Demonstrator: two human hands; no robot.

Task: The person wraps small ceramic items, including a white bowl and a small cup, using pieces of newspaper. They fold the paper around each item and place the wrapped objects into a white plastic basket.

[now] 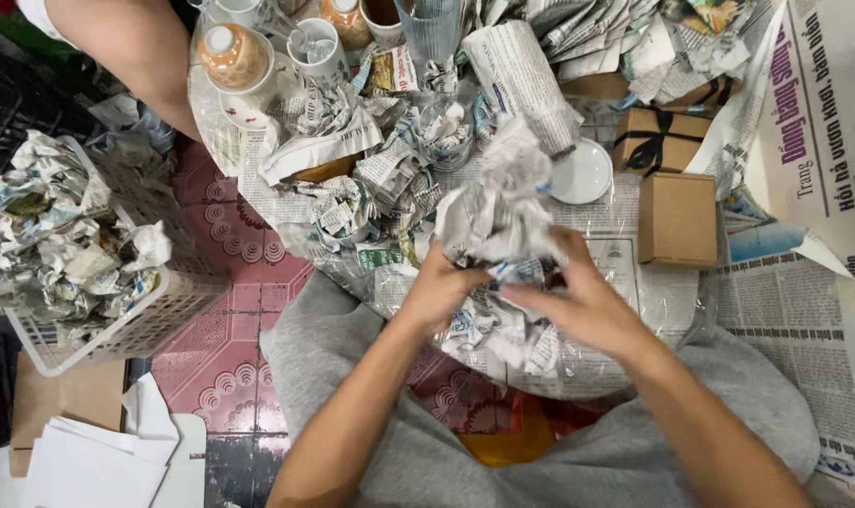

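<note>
Two brown cardboard boxes [677,218] [660,139], one white basket [154,320], one white saucer [583,172].

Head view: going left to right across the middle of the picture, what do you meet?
White basket of crumpled newspaper → left hand → crumpled newspaper bundle held in both hands → right hand → plain cardboard box → flat newspaper sheet.

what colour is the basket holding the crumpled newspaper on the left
White: a plastic lattice basket, seen in the head view, the only one.
</note>
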